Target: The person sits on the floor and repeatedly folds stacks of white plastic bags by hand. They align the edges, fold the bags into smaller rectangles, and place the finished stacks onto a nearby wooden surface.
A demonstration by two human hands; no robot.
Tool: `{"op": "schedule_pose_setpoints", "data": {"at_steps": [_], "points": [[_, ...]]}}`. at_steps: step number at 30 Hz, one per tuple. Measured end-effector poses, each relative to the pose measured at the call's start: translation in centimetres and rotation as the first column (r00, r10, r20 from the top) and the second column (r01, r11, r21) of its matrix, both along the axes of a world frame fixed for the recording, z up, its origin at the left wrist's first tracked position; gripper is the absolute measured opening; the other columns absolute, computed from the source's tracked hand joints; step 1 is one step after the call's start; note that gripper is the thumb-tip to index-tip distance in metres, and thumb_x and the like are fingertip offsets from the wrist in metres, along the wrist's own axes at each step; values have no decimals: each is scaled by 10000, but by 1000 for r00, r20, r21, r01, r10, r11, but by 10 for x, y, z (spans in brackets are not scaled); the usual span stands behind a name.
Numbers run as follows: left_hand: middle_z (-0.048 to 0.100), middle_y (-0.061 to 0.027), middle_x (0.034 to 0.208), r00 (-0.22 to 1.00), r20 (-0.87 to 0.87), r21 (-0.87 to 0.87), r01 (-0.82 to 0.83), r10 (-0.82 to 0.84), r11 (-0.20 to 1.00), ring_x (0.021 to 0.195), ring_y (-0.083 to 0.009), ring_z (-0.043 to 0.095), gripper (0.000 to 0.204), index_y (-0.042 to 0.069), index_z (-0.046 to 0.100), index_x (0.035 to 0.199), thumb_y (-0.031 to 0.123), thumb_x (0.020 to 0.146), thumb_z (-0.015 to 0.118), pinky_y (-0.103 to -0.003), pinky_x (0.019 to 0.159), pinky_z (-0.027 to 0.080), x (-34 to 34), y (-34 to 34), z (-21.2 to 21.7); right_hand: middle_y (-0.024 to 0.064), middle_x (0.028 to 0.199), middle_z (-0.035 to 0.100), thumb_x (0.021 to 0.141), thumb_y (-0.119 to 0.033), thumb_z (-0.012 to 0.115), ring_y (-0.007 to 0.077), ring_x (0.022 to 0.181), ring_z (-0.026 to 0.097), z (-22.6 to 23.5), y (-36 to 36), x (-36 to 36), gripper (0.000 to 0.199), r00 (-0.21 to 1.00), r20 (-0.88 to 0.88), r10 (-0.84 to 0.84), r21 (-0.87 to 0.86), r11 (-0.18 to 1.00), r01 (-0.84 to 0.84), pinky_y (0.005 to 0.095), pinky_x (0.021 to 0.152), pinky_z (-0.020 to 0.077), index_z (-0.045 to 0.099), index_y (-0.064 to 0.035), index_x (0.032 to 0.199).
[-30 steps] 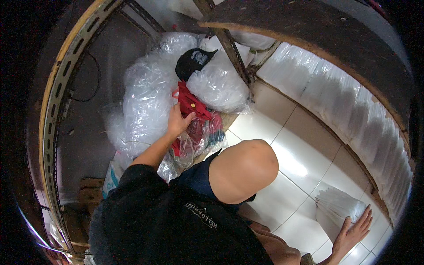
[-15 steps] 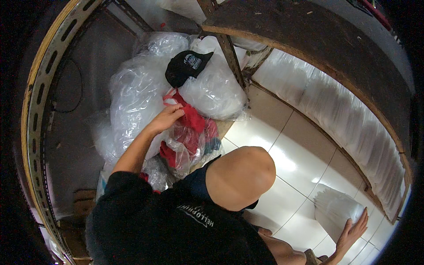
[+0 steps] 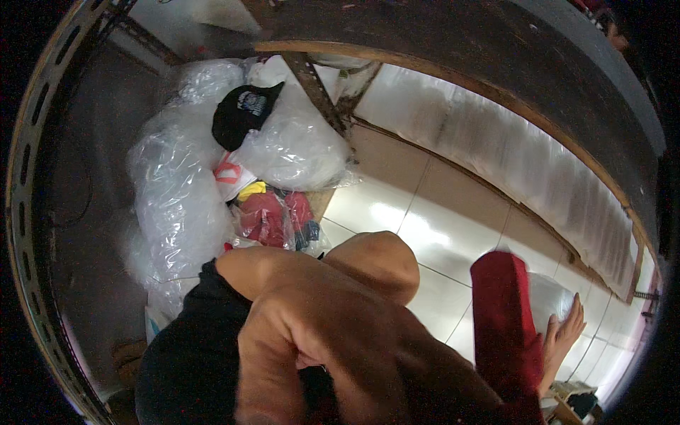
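Observation:
Large and close in front of me, my left hand (image 3: 347, 333) is raised, its fingers partly hidden and blurred. A folded piece of red cloth (image 3: 501, 312) runs from beside it at the lower edge, up toward the right, and I appear to grip it. My right hand (image 3: 563, 336) lies with fingers stretched out against a stack of clear plastic (image 3: 551, 294) on the floor at the right. The cloth covers part of that stack. Beyond my left arm, dark red items in a clear bag (image 3: 263, 216) lie in the pile with a yellow piece (image 3: 251, 190).
Bulky clear plastic bags (image 3: 177, 184) are heaped at the left, with a black cap (image 3: 244, 115) on top. A dark shelf board (image 3: 425, 32) crosses above, over rows of clear plastic (image 3: 489, 127). Its metal post (image 3: 315, 88) stands beside the heap. White tiles (image 3: 439, 290) cover the floor.
My left hand has lifted the red cloth off the pile and come up close, uncovering the yellow piece. The view has shifted right. My right hand stays at the stack.

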State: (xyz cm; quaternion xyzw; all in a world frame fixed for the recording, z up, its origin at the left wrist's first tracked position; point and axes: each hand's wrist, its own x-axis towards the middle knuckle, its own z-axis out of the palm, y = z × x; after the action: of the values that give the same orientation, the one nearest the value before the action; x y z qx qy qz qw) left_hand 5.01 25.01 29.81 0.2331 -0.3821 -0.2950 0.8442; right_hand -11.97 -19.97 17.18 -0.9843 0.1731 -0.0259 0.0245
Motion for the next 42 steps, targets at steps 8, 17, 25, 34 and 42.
{"op": "schedule_pose_setpoints", "data": {"at_steps": [8, 17, 25, 34, 42], "points": [[588, -234, 959, 644, -749, -133, 84, -156, 988, 874, -319, 569, 340, -1, 598, 880, 311, 981, 508, -413, 843, 449, -55, -48, 19, 211, 1461, 407, 968, -456, 459, 397, 1358, 352, -2, 1, 1, 645, 999, 20, 42, -51, 998, -41, 549, 1143, 186, 365, -95, 1494], [578, -160, 847, 251, -963, -108, -18, -100, 994, 751, -224, 542, 433, 24, 562, 833, 400, 1009, 437, -342, 741, 472, -77, -65, 54, 199, 1454, 431, 991, -523, 403, 387, 1347, 367, 2, 8, 3, 648, 1000, 8, 22, -122, 992, -21, 549, 1130, 221, 382, -117, 1495], [549, -90, 715, 100, -995, -23, -108, -12, 994, 605, -143, 491, 525, 52, 518, 770, 489, 1025, 375, -281, 622, 485, -79, -79, 69, 206, 1455, 426, 989, -509, 416, 378, 1326, 380, 0, -1, 3, 645, 999, 12, 31, -58, 998, -30, 515, 1125, 248, 387, -106, 1492], [480, -51, 603, 297, -947, 15, -333, 120, 943, 464, -133, 381, 568, 88, 469, 670, 526, 1017, 365, -295, 472, 384, -60, -106, 69, 149, 1487, 425, 988, -428, 445, 347, 1355, 365, -7, -10, -5, 605, 997, 9, 74, -101, 992, -73, 493, 1139, 235, 381, -92, 1487], [433, -24, 533, 256, -913, 143, -532, 319, 835, 372, -129, 301, 603, 114, 437, 597, 543, 1015, 363, -315, 360, 287, -50, -125, 83, 188, 1460, 430, 981, -477, 433, 366, 1356, 355, 2, 2, 4, 635, 999, 24, 45, -62, 997, -43, 510, 1147, 220, 389, -93, 1484]]}}
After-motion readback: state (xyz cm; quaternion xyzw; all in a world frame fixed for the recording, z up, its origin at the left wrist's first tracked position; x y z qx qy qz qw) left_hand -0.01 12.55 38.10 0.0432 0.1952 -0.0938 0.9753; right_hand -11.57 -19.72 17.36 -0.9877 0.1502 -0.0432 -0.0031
